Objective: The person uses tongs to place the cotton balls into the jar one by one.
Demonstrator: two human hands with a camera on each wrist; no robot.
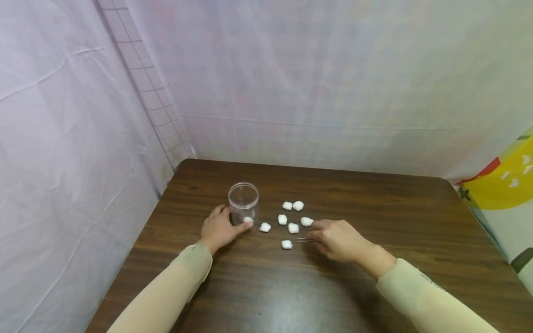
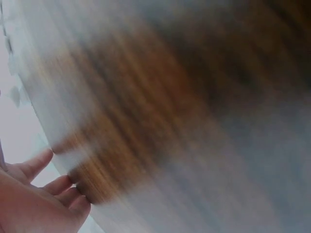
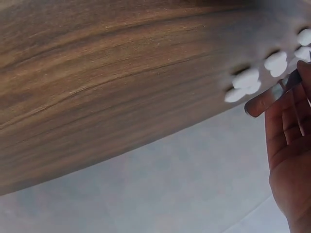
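Note:
A clear open-topped jar (image 1: 243,199) stands upright on the table, its wall held between the thumb and fingers of my left hand (image 1: 220,230). Through the jar's lower wall shows a white cotton ball (image 1: 248,220), just above my thumb. My right hand (image 1: 338,238) pinches metal tweezers (image 1: 304,240), whose tips point left and reach the edge of the nearest cotton ball (image 1: 286,244). In the right wrist view the broad end of the tweezers (image 3: 262,103) sticks out past my fingers. The left wrist view shows my left fingers (image 2: 59,185) bent, without a distinct jar outline.
Several more cotton balls (image 1: 293,228) lie loosely spread between the jar and my right hand. They rest on a dark wood-grain table (image 1: 395,199). White cloth (image 1: 333,83) hangs along its back edge and left side. A yellow and red printed patch (image 1: 508,180) is at the right.

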